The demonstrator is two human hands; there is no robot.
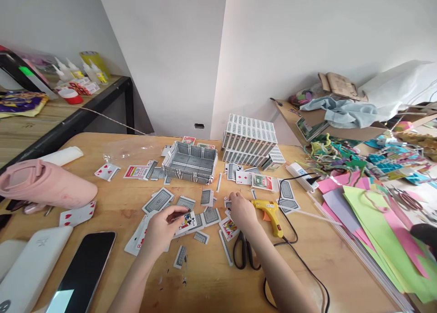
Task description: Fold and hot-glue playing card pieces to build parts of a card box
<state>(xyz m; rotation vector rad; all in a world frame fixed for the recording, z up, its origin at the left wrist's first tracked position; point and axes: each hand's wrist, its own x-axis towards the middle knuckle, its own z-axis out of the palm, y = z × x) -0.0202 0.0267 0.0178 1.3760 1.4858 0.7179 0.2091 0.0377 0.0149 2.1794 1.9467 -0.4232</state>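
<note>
My left hand (163,227) pinches a playing card (186,222) whose face shows a picture and a club. Several loose playing cards (158,200) lie around and under it, some cut into small pieces. My right hand (241,209) is lowered to the table with its fingers drawn together beside a small card piece (227,204); what its fingertips grip is hidden. Right of it lies a yellow glue gun (271,213) with a black cord. Below my right wrist are black-handled scissors (243,253), their blades mostly covered. Beyond both hands stands an open box (191,171) built from cards.
A stacked block made of cards (251,137) stands at the back. Left are a pink bottle (64,185), a phone (85,267) and a white power bank (39,263). A power strip (300,175), coloured paper sheets (368,231) and craft scraps lie right.
</note>
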